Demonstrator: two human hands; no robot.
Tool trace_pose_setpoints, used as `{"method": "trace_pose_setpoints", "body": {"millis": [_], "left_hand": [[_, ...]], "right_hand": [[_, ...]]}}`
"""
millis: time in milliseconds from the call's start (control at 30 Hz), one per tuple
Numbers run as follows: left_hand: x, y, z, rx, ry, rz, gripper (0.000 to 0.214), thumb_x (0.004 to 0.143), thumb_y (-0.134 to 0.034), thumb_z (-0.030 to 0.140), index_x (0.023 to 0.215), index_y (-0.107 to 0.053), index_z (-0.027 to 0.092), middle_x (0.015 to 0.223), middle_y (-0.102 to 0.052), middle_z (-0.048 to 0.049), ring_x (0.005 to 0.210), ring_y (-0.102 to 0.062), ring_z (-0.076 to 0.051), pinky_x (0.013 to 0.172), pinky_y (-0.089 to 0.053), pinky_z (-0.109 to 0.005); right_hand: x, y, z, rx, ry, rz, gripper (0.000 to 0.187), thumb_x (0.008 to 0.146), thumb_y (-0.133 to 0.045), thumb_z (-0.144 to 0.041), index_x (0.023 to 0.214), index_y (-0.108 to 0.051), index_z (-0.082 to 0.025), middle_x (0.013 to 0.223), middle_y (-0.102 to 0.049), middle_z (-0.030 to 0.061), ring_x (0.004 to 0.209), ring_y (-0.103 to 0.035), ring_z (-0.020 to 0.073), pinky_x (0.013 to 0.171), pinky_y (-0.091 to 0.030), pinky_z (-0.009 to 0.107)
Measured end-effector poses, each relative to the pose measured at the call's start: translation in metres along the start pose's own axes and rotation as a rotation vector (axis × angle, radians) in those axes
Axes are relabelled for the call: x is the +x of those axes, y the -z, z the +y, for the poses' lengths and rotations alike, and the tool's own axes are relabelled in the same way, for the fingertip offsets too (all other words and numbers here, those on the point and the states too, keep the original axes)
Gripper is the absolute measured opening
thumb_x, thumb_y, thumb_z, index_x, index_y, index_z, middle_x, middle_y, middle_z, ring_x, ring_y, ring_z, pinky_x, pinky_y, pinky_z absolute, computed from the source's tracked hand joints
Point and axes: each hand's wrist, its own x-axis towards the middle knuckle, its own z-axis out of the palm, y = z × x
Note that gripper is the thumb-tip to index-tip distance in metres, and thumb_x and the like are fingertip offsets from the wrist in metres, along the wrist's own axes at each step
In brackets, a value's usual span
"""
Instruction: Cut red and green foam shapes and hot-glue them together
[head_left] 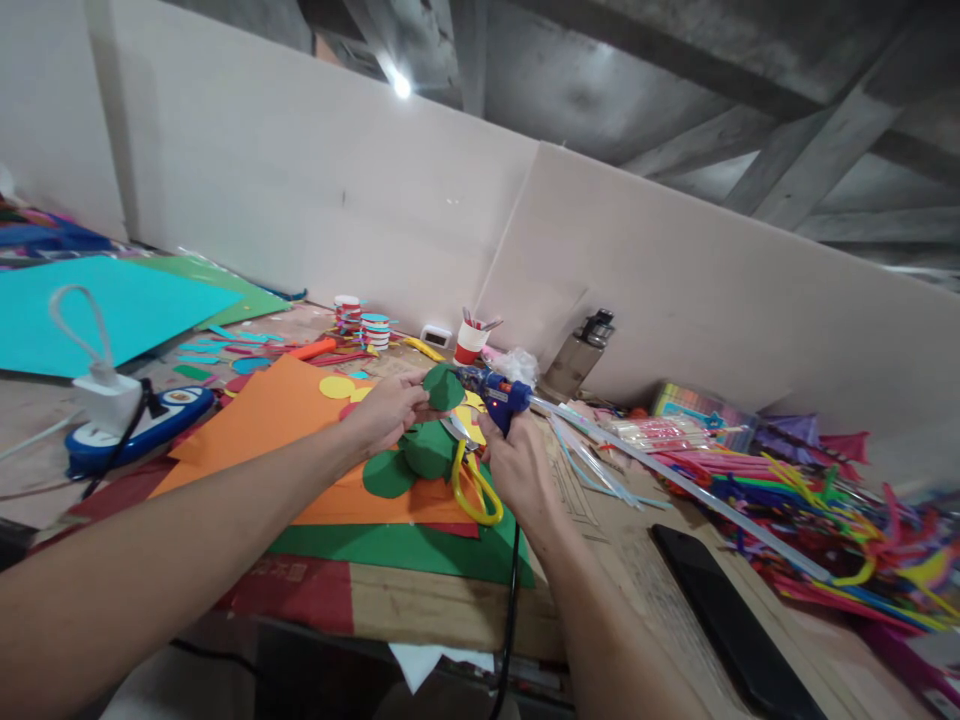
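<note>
The nozzle point(466, 377) blurs against the dark-green disc point(442, 387) the left hand point(384, 412) pinches, right hand point(521, 470) clasping the blue glue gun point(504, 395)!

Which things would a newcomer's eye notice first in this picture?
Probably the blue glue gun in the right hand, near the centre, beside the green piece in the left hand. Next, perhaps, the turquoise sheet at the left and the colourful craft heap at the right.

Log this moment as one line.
left hand: holds green paper piece | right hand: grips blue glue gun | nozzle: close to piece | yellow-handled scissors: over orange sheet
</note>
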Motion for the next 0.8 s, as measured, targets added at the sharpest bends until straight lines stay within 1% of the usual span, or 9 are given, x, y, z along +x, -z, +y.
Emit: {"method": "trace_pose_setpoints", "body": {"millis": [167, 433, 600, 700, 800], "left_hand": [[-0.0003, -0.0005, 0.0013, 0.011, -0.025, 0.025, 0.025, 0.062, -0.058, 0.005, 0.081, -0.069, 0.014, 0.063, -0.061, 0.0002, 0.057, -0.057, -0.010, 0.070, -0.056, -0.029], [0.0014, 0.0035, 0.0030, -0.009, -0.046, 0.029, 0.027, 0.063, -0.057, 0.005, 0.086, -0.067, 0.015, 0.054, -0.051, 0.0049, 0.051, -0.051, -0.008, 0.074, -0.055, -0.031], [0.0013, 0.0031, 0.0064, -0.015, -0.082, 0.047, 0.029, 0.064, -0.055, 0.004, 0.088, -0.066, 0.015, 0.061, -0.058, 0.0025, 0.057, -0.056, -0.009, 0.078, -0.055, -0.032], [0.0007, 0.0026, 0.0087, -0.014, -0.101, 0.050, 0.026, 0.064, -0.055, 0.004, 0.085, -0.066, 0.014, 0.065, -0.061, 0.0008, 0.061, -0.058, -0.009, 0.081, -0.054, -0.033], [0.0009, 0.0025, 0.0102, -0.020, -0.099, 0.068, 0.024, 0.064, -0.056, 0.004, 0.084, -0.065, 0.013, 0.068, -0.063, -0.0009, 0.064, -0.060, -0.010, 0.081, -0.054, -0.034]], "right_hand": [[0.0002, 0.0035, -0.0012, -0.007, -0.005, 0.005, 0.023, 0.087, -0.046, -0.039, 0.082, -0.054, -0.019, 0.067, -0.062, 0.0053, 0.074, -0.062, 0.0248, 0.067, -0.045, 0.032], [0.0016, 0.0034, 0.0004, -0.031, -0.047, 0.004, 0.025, 0.088, -0.046, -0.037, 0.093, -0.060, -0.015, 0.088, -0.070, 0.0122, 0.080, -0.064, 0.0266, 0.069, -0.046, 0.033], [0.0011, 0.0036, -0.0001, -0.050, 0.014, 0.006, 0.030, 0.088, -0.047, -0.031, 0.106, -0.062, -0.013, 0.103, -0.070, 0.0130, 0.089, -0.064, 0.0262, 0.079, -0.045, 0.034], [0.0009, 0.0034, -0.0011, -0.070, -0.001, -0.021, 0.031, 0.089, -0.047, -0.030, 0.111, -0.062, -0.012, 0.105, -0.069, 0.0134, 0.091, -0.063, 0.0258, 0.080, -0.044, 0.033], [0.0011, 0.0024, -0.0016, -0.092, -0.038, -0.039, 0.031, 0.089, -0.049, -0.029, 0.110, -0.062, -0.011, 0.102, -0.070, 0.0140, 0.089, -0.063, 0.0256, 0.079, -0.044, 0.033]]}}
